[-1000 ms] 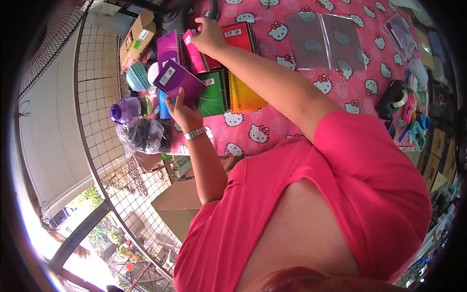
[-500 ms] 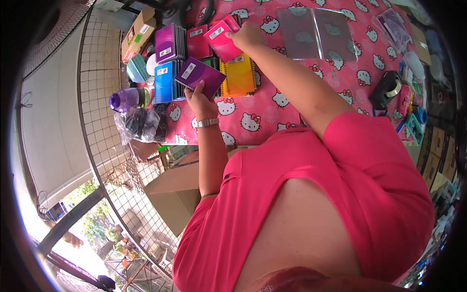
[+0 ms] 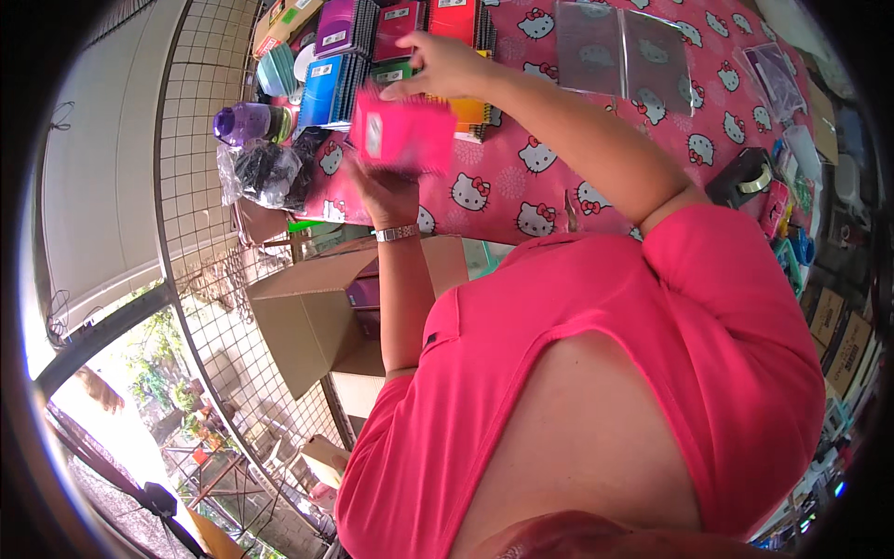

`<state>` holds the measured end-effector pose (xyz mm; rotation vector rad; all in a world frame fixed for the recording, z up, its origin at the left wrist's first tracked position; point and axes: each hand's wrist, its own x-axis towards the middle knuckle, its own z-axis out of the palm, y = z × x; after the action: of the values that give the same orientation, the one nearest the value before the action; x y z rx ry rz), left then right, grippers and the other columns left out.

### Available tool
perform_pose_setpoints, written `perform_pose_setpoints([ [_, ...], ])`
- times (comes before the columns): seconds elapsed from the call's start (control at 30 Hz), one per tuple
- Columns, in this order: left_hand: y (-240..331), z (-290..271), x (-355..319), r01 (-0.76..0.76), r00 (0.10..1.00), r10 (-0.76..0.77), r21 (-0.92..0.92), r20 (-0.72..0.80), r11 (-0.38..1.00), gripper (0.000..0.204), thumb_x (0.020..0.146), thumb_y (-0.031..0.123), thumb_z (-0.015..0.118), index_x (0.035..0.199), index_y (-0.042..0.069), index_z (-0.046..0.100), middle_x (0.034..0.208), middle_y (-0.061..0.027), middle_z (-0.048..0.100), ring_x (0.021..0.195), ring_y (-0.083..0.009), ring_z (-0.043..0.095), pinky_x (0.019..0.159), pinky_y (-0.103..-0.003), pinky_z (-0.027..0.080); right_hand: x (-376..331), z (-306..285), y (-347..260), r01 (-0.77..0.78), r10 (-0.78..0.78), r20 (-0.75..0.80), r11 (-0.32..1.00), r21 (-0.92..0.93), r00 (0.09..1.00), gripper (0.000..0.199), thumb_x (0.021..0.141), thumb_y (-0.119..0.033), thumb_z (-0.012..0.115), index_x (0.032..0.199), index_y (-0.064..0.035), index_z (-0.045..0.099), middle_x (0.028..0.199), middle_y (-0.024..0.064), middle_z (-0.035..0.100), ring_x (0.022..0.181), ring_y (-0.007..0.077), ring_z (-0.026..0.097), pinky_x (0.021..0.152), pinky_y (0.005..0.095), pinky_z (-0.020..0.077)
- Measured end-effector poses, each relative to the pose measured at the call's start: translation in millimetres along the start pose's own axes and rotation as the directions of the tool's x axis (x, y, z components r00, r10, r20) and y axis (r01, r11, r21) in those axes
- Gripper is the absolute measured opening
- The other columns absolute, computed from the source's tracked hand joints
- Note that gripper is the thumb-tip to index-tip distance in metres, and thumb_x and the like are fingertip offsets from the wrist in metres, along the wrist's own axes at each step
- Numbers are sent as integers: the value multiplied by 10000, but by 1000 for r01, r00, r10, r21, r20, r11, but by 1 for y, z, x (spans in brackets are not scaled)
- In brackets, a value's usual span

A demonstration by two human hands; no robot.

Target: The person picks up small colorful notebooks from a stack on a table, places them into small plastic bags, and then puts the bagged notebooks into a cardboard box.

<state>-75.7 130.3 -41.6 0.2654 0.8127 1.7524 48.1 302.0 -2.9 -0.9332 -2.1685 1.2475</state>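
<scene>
A bright pink spiral notebook (image 3: 414, 140), blurred by motion, lies over a dark one whose edge shows beneath it. My left hand (image 3: 386, 196), with a metal watch on its wrist, grips the pair from below; most of its fingers are hidden. At the pink notebook's upper edge is my right hand (image 3: 447, 70), its thumb and fingers apart. Beyond stand stacks of spiral notebooks: purple (image 3: 345, 26), blue (image 3: 326, 88), dark red (image 3: 399, 30), red (image 3: 453, 17) and orange-yellow (image 3: 473, 110). A green notebook (image 3: 391, 71) shows between them.
A pink patterned cloth (image 3: 503, 177) covers the table. On the left are a purple bottle (image 3: 244, 123) and a plastic bag (image 3: 270, 172). Clear plastic covers (image 3: 624, 51) lie far right of centre, a tape dispenser (image 3: 742, 177) at right. Below the table edge is an open cardboard box (image 3: 298, 312).
My right hand has brought the pink notebook from the red stack onto the purple one in my left hand, and its fingers have spread. The view has shifted, showing more of the cardboard box.
</scene>
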Motion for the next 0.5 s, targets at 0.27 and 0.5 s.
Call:
perform_pose_setpoints([
  [0.27, -39, -56, -38, 155, 918, -117, 70, -379, 985, 296, 852, 243, 618, 1072, 47, 591, 1029, -81, 643, 928, -249, 623, 809, -417, 518, -42, 10, 89, -325, 246, -340, 924, -199, 908, 580, 692, -355, 756, 1077, 13, 524, 973, 176, 627, 1005, 326, 586, 811, 388, 483],
  [0.5, -16, -7, -48, 9, 974, -38, -132, -221, 991, 445, 859, 387, 589, 1189, 94, 529, 1100, -69, 615, 955, -245, 610, 851, -415, 491, -9, 12, 1, -188, 167, 337, 982, 32, 927, 593, 700, -281, 777, 1147, -12, 496, 856, 140, 626, 755, 206, 627, 663, 329, 499],
])
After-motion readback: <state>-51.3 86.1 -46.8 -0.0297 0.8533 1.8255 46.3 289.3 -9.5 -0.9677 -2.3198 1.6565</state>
